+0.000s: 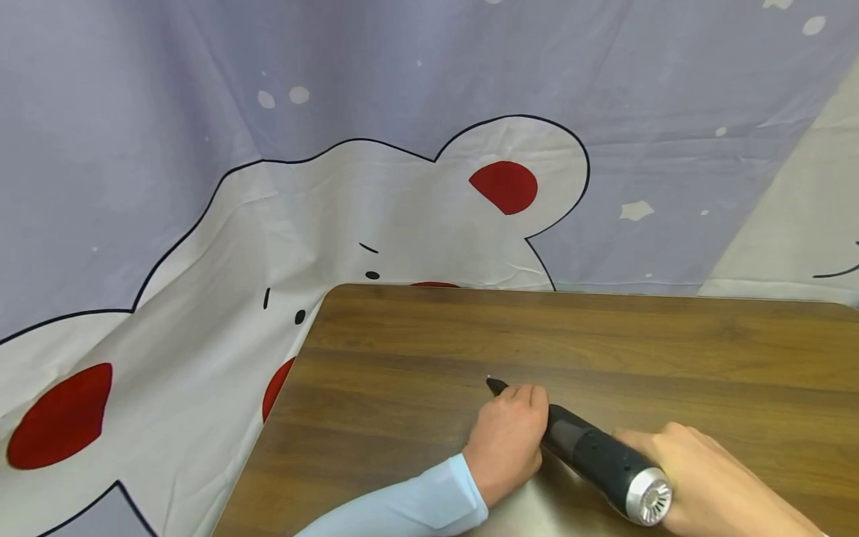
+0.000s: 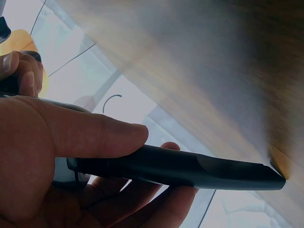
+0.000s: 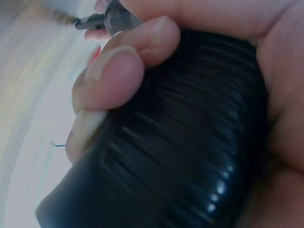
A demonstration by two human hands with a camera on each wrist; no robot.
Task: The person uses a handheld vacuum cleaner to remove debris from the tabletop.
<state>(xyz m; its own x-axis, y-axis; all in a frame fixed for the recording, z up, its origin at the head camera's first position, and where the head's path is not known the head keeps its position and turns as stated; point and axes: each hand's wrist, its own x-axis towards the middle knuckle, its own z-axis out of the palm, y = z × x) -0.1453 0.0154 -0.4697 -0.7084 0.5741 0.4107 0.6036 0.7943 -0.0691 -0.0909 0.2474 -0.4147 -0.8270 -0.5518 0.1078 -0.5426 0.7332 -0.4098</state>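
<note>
A black handheld vacuum cleaner (image 1: 597, 456) with a silver vented end slants over the wooden table. My right hand (image 1: 711, 477) grips its ribbed black handle (image 3: 185, 128), fingers wrapped round it in the right wrist view. Near the front, my left hand (image 1: 508, 441) holds the narrow black nozzle (image 2: 223, 171), thumb on one side and fingers on the other. The nozzle's slanted tip points away from me and lies at the tabletop; whether it touches is hard to tell. A tiny pale speck shows at the tip in the head view.
The brown wooden table (image 1: 403, 335) has a rounded far-left corner. Behind it and along its left side hangs a lilac and white curtain (image 1: 376, 201) with cartoon shapes and red patches. A light blue sleeve (image 1: 409, 503) covers the left forearm.
</note>
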